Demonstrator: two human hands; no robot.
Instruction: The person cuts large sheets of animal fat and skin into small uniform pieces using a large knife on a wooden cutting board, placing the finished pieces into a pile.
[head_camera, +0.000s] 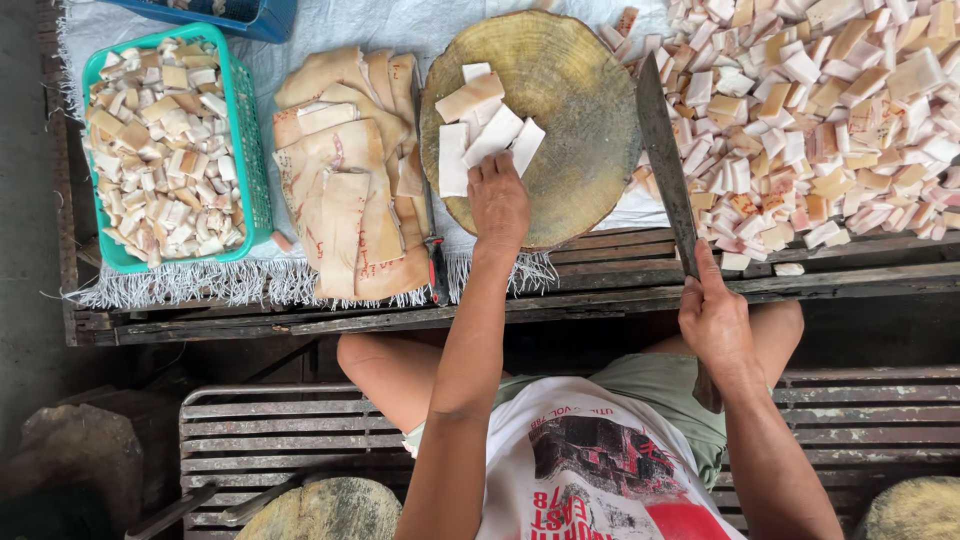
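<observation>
Printed shirt (600, 470): white with a red picture, closest to the lens, between both forearms.
Green basket (245, 140): well left of the left fingers, filled with small pale cut cubes.
Uncut slabs (345, 170): tan, skin-like sheets stacked just left of the left hand; they look limp and greasy, so I judge they would sag when lifted and slide on one another.
Small knife (433, 240): red-handled, lying between the slabs and the chopping block, beside the left wrist.
Left hand (498, 200): palm down, fingers stretched flat and together, tips pressing the near edge of the strips; nothing is gripped, only pinned.
Cut strips (480, 135): pale, fatty pieces fanned on the block, just beyond and under the left fingertips. They seem light, soft and slippery; best pinned flat from above, fingers kept back from the cutting line, or pinched by the firmer skin edge.
Chopping block (570, 110): round log slice, heavy and steady by its look.
Cleaver (665, 160): long dark blade rising ahead of the right fingers, edge beside the block's right rim.
Right hand (712, 320): closed fully round the cleaver's handle.
Cube pile (830, 110): heaped far right, beyond the blade.
</observation>
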